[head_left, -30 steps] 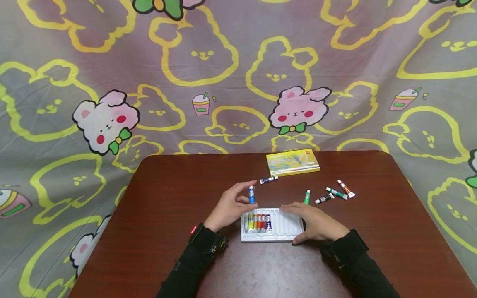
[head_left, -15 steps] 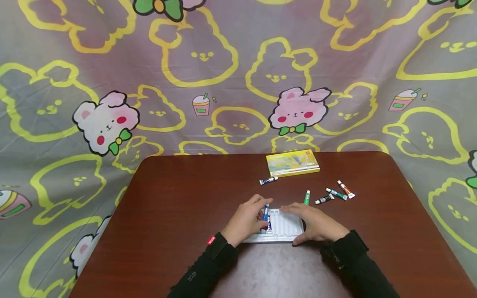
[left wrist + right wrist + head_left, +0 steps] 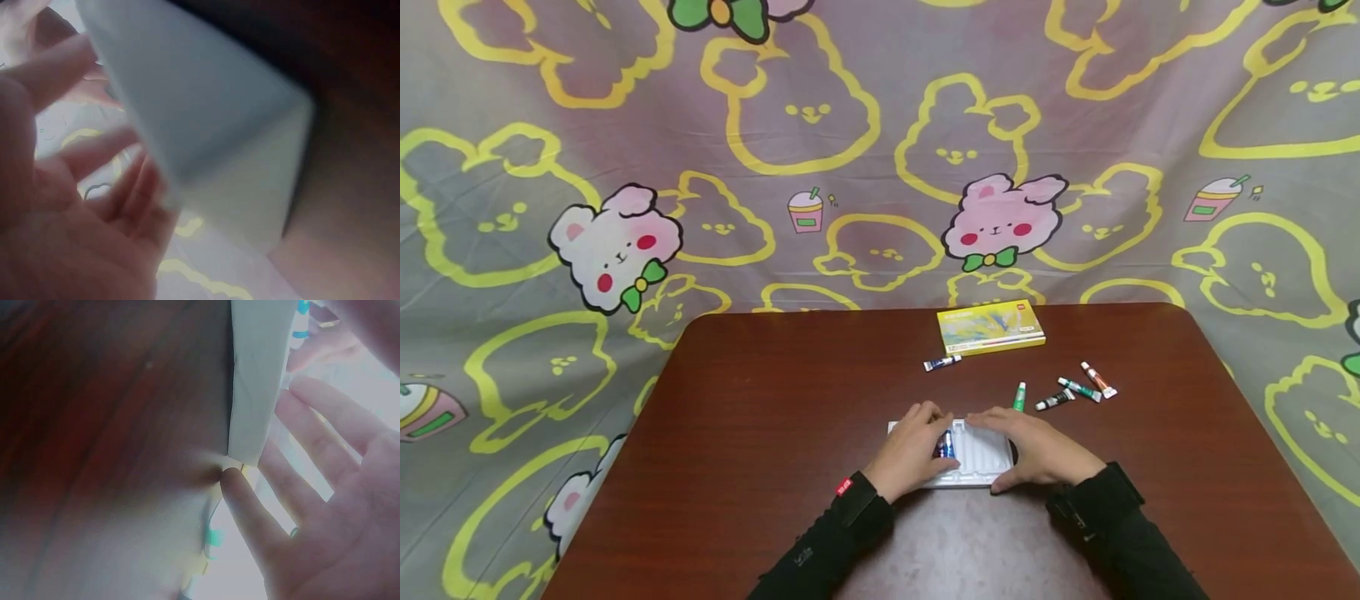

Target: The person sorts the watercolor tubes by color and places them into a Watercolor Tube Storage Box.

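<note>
Left hand (image 3: 913, 448) is half-closed, looks like it's pinching the blue tube (image 3: 948, 444) lengthwise, parallel to the white tray (image 3: 983, 448) grooves. Right hand (image 3: 1041, 443) grips the tray's other end.

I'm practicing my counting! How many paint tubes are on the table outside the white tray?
5: a dark blue tube by the yellow box, a green tube beyond the right hand, and a black tube, teal tube and orange tube farther right. More could be hidden.

No text is reading clearly — box (image 3: 991, 327) print (image 3: 962, 315) and red logo (image 3: 1022, 306), tube labels (image 3: 942, 363), left sleeve's (image 3: 829, 537) red tag (image 3: 845, 486) — all are coming out too small.
</note>
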Motion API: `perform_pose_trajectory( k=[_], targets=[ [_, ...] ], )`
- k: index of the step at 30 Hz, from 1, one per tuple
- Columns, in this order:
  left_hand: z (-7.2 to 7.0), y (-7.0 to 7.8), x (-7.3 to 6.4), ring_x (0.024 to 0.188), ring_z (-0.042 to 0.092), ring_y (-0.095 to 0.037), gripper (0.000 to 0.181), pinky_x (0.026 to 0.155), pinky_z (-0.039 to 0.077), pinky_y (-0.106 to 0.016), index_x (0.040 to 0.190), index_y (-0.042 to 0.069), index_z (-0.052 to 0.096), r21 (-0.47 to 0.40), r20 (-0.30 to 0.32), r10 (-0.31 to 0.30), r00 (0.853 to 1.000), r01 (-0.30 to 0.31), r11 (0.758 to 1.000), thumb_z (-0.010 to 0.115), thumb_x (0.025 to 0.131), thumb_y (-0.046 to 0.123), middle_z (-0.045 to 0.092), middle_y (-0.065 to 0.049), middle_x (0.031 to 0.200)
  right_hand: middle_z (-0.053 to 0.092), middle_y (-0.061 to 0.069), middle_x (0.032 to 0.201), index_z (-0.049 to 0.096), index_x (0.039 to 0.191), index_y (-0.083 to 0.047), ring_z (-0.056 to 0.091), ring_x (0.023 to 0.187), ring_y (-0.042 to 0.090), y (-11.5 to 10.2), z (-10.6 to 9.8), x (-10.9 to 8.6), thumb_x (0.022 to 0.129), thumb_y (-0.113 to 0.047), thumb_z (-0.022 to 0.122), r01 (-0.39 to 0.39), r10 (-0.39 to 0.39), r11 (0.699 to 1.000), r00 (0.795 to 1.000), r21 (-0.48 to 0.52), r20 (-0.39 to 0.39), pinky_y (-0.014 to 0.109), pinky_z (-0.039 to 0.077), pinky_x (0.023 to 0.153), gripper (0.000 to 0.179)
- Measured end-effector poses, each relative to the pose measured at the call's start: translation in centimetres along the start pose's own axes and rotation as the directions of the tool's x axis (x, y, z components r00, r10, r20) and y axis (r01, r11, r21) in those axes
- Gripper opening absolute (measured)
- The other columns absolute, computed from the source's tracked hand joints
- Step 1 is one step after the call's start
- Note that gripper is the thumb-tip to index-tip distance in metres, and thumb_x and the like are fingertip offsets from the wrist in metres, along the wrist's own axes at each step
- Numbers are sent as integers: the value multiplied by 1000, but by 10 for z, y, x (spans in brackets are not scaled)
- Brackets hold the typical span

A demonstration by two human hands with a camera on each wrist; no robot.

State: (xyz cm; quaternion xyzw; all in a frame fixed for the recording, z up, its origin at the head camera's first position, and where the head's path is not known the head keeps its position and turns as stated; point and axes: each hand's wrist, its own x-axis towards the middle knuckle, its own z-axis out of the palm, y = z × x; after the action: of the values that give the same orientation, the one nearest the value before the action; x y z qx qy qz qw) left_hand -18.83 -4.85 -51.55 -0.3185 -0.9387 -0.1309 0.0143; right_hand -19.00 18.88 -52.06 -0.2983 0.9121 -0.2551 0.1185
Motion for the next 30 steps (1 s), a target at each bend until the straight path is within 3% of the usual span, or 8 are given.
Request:
perform_pose_trajectory(
  k=[4,12,18,23,30],
  targets=[
    [0,-2,-2,113,49,-20,73,95,48,-39,140,13,55,103,-2,18,1000,-18,995,73,81,53,60,-4,124,54,5,138,45,147,-19,51,118,21,0,0,0,65,-47,87,0,0,1000,1000,-1,-2,50,50,94,96],
    [-1,-4,-3,119,49,-20,71,100,45,-43,142,20,53,183,7,40,999,-40,982,67,84,57,61,-1,128,55,5,138,45,147,-20,51,120,22,0,0,1,66,-48,86,-3,3,1000,1000,2,2,51,50,95,95],
    [-1,-4,-6,123,48,-20,69,100,45,-42,146,24,48,288,62,39,997,-56,956,57,89,62,59,1,136,54,6,138,45,147,-18,51,119,23,-1,0,-1,66,-46,87,-4,4,1000,1000,14,5,51,50,94,95],
    [-1,-3,-6,124,48,-20,70,100,44,-44,149,26,43,276,105,10,994,-39,960,55,90,62,56,1,140,55,6,138,46,146,-18,52,118,23,-1,1,-1,66,-47,87,-2,2,1000,1000,16,-3,51,50,93,95],
    [-3,-3,-6,126,46,-22,69,102,42,-46,151,26,39,188,153,-30,988,0,982,55,92,59,53,-1,143,54,6,139,46,146,-19,50,122,24,-1,0,0,65,-45,87,-3,3,1000,1000,15,-4,52,50,95,94]
  ],
)
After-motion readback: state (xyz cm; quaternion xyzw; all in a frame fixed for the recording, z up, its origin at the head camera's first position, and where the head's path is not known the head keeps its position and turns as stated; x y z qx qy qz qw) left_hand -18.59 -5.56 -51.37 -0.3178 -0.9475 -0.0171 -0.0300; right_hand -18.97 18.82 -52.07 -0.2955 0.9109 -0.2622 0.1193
